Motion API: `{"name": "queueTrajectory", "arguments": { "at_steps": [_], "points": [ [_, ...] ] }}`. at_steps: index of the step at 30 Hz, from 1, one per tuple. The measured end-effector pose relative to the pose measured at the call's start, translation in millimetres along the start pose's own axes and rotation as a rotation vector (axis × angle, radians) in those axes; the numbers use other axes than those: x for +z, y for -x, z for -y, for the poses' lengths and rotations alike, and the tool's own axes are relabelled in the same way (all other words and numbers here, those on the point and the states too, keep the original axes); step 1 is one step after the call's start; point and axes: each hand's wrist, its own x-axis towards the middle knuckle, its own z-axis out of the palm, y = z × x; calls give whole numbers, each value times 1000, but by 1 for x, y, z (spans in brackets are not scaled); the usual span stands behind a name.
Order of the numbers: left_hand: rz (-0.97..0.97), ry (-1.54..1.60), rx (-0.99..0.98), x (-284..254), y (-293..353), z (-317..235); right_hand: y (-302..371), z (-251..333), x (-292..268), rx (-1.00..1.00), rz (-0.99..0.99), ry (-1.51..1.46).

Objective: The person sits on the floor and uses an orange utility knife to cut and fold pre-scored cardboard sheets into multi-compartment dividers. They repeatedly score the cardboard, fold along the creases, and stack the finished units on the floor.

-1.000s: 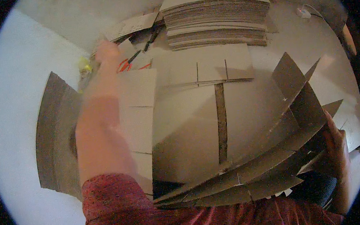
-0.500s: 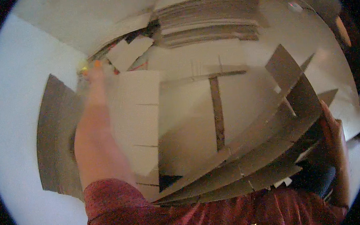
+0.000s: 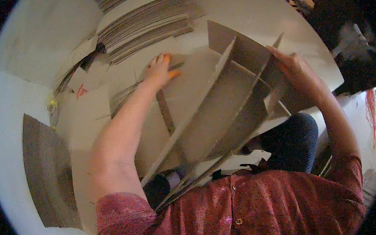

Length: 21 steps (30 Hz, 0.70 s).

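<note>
My right hand (image 3: 293,67) has its fingers closed over the far right edge of a cardboard divider (image 3: 255,68), made of long slotted strips crossed by shorter ones. The divider tilts, its long strips running down to my lap. Farther left, my left hand (image 3: 158,72) reaches over a thin cardboard strip (image 3: 126,95) on the work surface, thumb and fingers apart on either side of it. Orange coverings show on its thumb and a fingertip. Whether it touches the strip I cannot tell. A darker brown strip (image 3: 165,112) lies just below that hand.
Stacks of cut cardboard (image 3: 145,23) lie at the back. A brown cardboard piece (image 3: 49,172) stands at the far left by the white wall. A small yellow item (image 3: 53,104) is near the wall. Red strands (image 3: 372,112) hang at the right. My bent knee (image 3: 293,142) is below the divider.
My left hand has come from the far left, by the yellow item, rightward to the thin strip. The divider has swung more upright with my right hand still on it. The view has turned right.
</note>
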Motion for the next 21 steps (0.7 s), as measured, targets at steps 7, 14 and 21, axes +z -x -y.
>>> {"name": "queueTrajectory", "arguments": {
  "at_steps": [7, 14, 21],
  "points": [
    [174, -142, -184, 9, -18, 2, -21, -55, -6, -90, -78, 182],
    [-452, 23, -156, -58, 7, -26, 21, -1, -12, -218, -539, -350],
    [-809, 184, 422, -135, 23, -128, 41, 44, -19, 72, 62, -1519]
  ]
}}
